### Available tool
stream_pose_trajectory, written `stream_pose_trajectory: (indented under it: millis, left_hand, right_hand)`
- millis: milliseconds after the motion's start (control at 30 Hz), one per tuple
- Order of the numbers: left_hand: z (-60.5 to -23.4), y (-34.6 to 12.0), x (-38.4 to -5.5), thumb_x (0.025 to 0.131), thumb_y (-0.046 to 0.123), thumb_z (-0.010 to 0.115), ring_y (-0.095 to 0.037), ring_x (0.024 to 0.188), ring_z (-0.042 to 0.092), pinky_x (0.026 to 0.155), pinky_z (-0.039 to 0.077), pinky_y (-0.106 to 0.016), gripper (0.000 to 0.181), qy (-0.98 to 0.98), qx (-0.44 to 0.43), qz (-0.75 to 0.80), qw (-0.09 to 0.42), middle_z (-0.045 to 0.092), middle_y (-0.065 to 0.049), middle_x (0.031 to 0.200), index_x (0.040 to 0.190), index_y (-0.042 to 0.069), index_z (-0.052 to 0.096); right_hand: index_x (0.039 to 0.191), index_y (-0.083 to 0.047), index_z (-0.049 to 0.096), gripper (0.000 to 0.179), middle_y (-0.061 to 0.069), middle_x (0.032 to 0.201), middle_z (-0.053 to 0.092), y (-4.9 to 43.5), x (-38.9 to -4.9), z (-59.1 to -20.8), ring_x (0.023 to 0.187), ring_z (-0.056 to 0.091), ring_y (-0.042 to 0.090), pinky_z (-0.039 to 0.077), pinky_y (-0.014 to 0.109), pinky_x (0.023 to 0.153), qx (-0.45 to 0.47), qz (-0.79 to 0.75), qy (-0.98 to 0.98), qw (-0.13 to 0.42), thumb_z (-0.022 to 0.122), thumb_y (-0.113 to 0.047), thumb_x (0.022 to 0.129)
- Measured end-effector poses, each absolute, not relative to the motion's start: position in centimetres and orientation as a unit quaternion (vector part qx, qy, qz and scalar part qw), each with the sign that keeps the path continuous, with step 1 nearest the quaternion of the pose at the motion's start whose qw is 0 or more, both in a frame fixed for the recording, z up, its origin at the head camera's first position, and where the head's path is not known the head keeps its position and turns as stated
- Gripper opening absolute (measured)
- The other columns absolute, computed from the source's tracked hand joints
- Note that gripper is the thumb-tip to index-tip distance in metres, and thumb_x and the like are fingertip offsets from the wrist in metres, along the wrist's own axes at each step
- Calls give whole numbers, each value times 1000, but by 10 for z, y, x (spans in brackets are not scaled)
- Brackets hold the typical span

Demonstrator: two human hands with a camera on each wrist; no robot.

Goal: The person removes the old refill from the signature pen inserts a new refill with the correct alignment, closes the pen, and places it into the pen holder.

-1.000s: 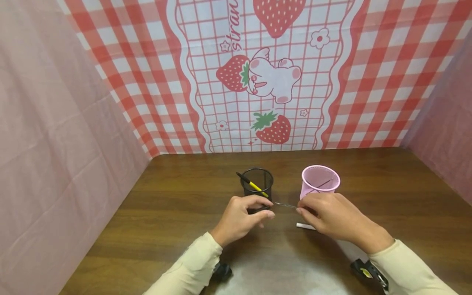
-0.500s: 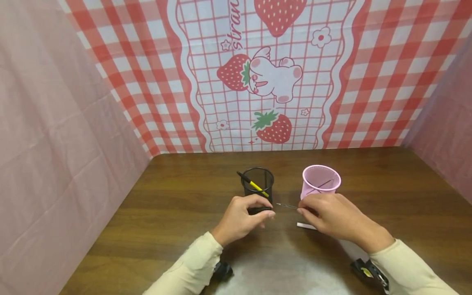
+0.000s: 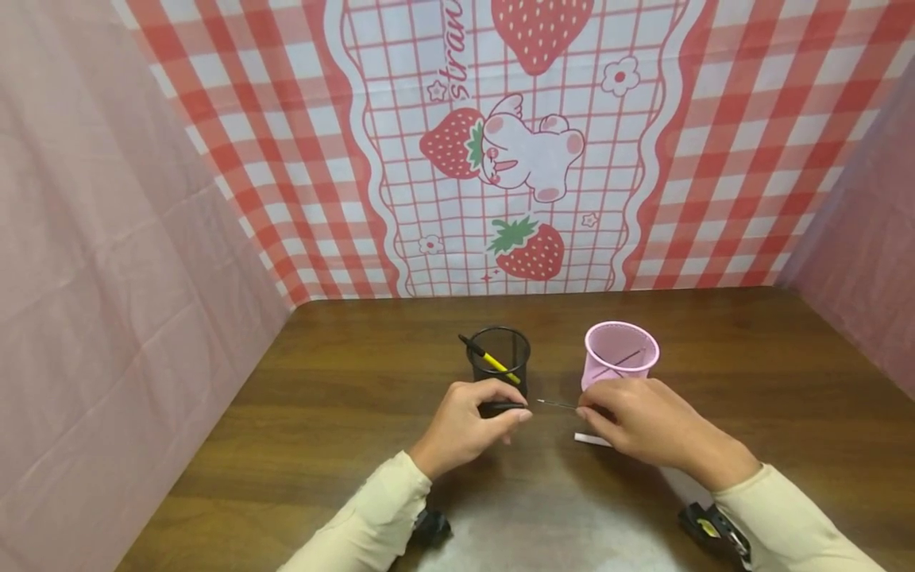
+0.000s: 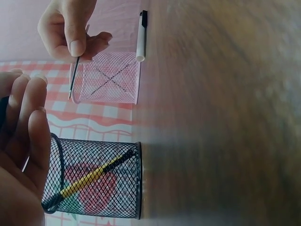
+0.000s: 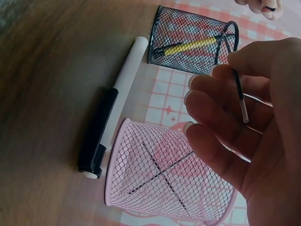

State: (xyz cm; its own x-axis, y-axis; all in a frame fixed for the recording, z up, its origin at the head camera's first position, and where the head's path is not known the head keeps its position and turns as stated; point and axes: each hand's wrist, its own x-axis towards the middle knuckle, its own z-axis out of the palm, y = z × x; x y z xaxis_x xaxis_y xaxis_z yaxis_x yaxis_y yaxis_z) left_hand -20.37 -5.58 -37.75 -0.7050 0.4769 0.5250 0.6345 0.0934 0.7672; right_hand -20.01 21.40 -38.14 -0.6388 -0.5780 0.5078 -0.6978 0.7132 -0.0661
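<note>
My right hand point(image 3: 646, 421) pinches a thin pen refill point(image 3: 560, 404) between thumb and index finger, its pale tip directed left. Across a small gap, my left hand point(image 3: 461, 423) holds a black pen barrel-like piece point(image 3: 500, 408) between thumb and fingers; most of it is hidden, so its exact kind is unclear. In the right wrist view, the back part of the refill point(image 5: 239, 87) crosses in front of the lower fingers. Just below the right hand, a white pen with a black clip part point(image 5: 115, 101) lies on the table, partly covered in the head view.
A black mesh pen cup point(image 3: 498, 328) stands behind my left hand, with a yellow-and-black pen point(image 3: 493, 361) leaning inside. Behind the right hand is a pink mesh cup point(image 3: 622, 324), where two thin dark sticks point(image 5: 161, 173) cross. The brown table point(image 3: 343, 365) ends at a checked cloth.
The refill's tip has dipped slightly, and the black piece in my left hand has turned a little toward level. Both hands otherwise stay nearly still.
</note>
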Motion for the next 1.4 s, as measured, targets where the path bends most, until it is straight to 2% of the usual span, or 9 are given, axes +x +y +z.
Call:
stream_pose_trajectory:
  millis: [667, 833, 1100, 1267, 1400]
  left_hand:
    - [-373, -57, -201, 86, -2, 76, -14, 50, 64, 50, 54, -25, 7, -736, -378, -557, 76, 69, -10, 72, 92, -2, 71]
    - [-374, -57, -202, 87, -1, 76, -14, 50, 63, 50, 54, -24, 7, -734, -376, -561, 79, 69, -12, 72, 92, -1, 71]
    - [-379, -57, -203, 87, -1, 75, -9, 48, 61, 48, 52, -23, 7, -717, -384, -570, 119, 69, -16, 72, 93, -2, 71]
    - [-378, -57, -203, 88, -1, 75, -9, 48, 60, 48, 51, -21, 7, -721, -384, -566, 113, 68, -17, 69, 93, -1, 71]
    - [-374, -56, -202, 88, -2, 74, -15, 48, 61, 48, 51, -21, 6, -721, -388, -564, 106, 67, -16, 66, 93, -2, 71]
  right_hand:
    - [74, -32, 57, 26, -26, 69, 44, 214, -201, -385, 59, 43, -4, 44, 30, 53, 334, 115, -914, 200, 77, -19, 83]
    - [76, -33, 58, 25, -26, 70, 45, 216, -199, -385, 59, 44, -3, 44, 32, 53, 320, 110, -925, 171, 78, -21, 83]
    - [74, -34, 56, 26, -25, 69, 45, 219, -199, -386, 59, 44, -2, 43, 33, 52, 307, 106, -938, 126, 77, -22, 85]
    - [74, -34, 58, 25, -25, 68, 45, 220, -200, -387, 58, 45, -1, 43, 34, 52, 303, 102, -941, 112, 77, -23, 86]
    - [73, -33, 58, 25, -24, 67, 45, 221, -200, -387, 57, 45, 1, 43, 36, 51, 300, 98, -943, 105, 77, -23, 86]
